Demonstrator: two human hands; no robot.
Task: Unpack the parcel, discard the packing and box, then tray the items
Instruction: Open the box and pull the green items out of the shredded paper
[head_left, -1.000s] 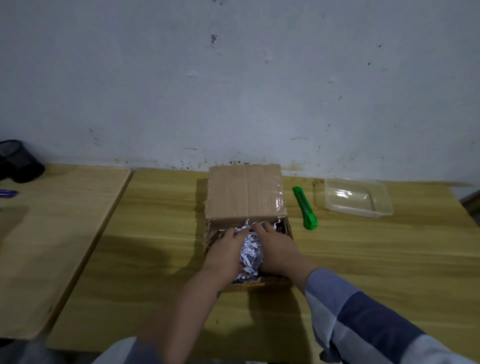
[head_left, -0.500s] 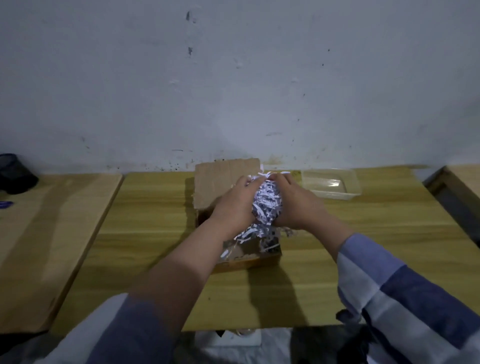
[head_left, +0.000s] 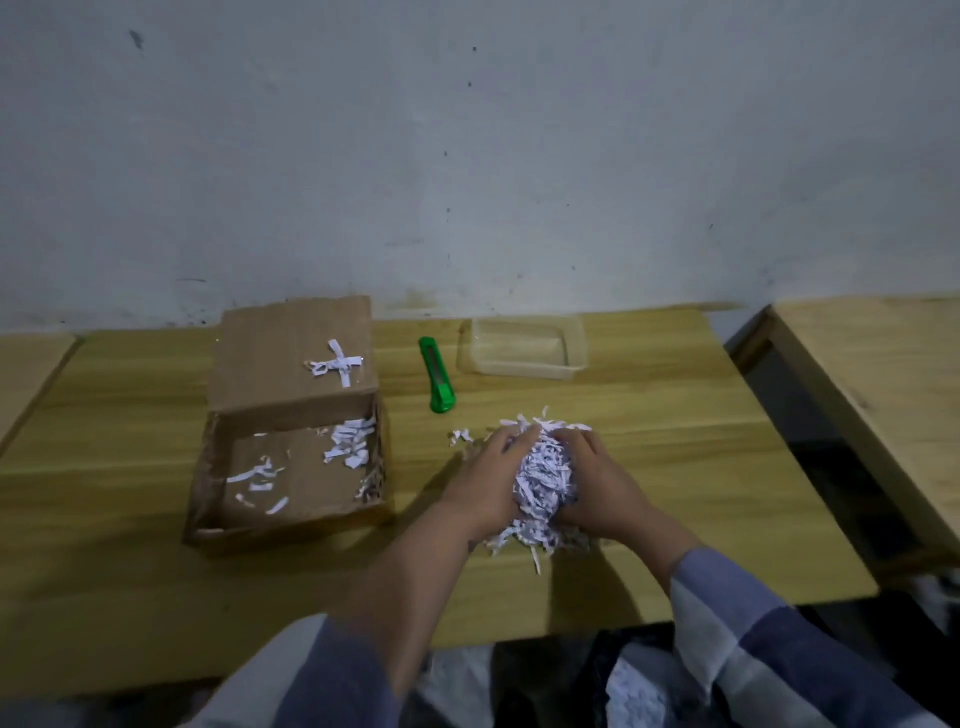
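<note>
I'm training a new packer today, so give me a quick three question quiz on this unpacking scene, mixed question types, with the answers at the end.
1. True or false: the cardboard box holds the main bundle of shredded paper.
2. Multiple choice: what lies between the box and the clear plastic tray? A) a pen B) a green utility knife C) a roll of tape
3. Short answer: what are the left hand and right hand doing?

Key
1. False. Only a few loose strips lie in the box; the bundle is on the wooden table.
2. B
3. Both hands cup the shredded paper from either side, on the table right of the box.
</note>
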